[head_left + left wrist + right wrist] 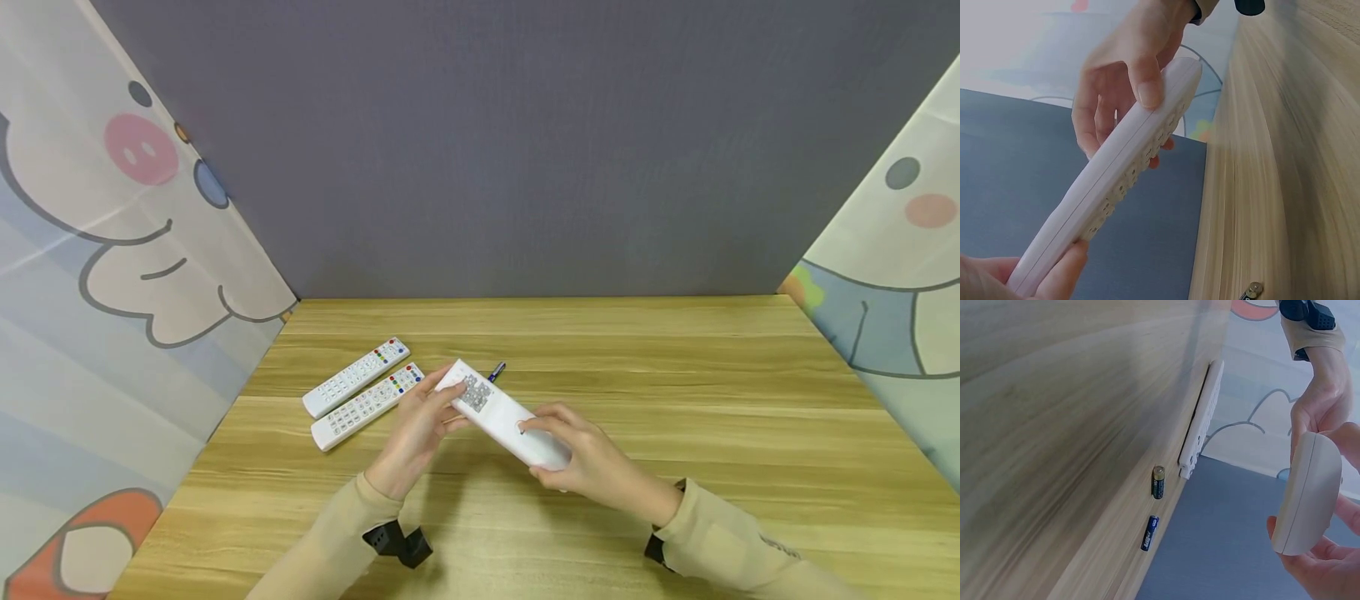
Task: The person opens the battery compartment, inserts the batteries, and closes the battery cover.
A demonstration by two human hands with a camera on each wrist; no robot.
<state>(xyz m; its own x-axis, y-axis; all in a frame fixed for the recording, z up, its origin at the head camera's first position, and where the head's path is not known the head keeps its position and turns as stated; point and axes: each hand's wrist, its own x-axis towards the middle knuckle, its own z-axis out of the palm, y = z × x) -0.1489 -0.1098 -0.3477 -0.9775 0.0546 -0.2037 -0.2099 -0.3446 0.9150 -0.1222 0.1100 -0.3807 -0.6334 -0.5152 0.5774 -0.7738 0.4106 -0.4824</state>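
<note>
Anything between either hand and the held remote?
Nothing visible: the left hand and right hand both grip the white remote directly. The nearer battery lies on the table, apart from it.

Head view: from above the near side of the table (675,375), facing forward and down, the widest and most distant of the three, reaching the grey panel (525,150) behind. Left wrist view: close, rolled sideways with the table at right, facing across the held white remote control (506,421) to the right hand (1135,56). Right wrist view: close, rolled oppositely with the table at left, facing the left hand (1324,403). All three share the held white remote control.
</note>
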